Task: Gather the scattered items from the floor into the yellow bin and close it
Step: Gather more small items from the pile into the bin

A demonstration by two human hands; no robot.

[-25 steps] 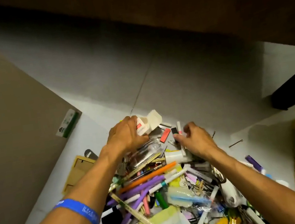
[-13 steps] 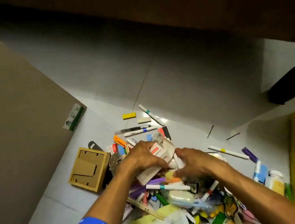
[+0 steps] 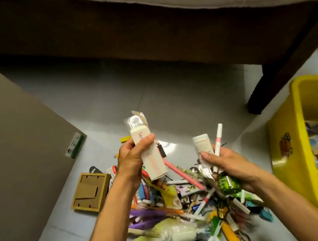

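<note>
A carton [image 3: 151, 158] is sitting between the left hand's fingers [image 3: 147, 142]; the pile [image 3: 178, 205] is lying below them, the bin [image 3: 292, 142] to their right.

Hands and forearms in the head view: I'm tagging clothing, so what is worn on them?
Nothing visible: the left hand and right hand are bare, without gloves, rings or watch, and both forearms show no sleeves up to the frame edge.

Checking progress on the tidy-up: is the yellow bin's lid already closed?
No, the yellow bin stands open at the right, with items visible inside and no lid on it.
</note>
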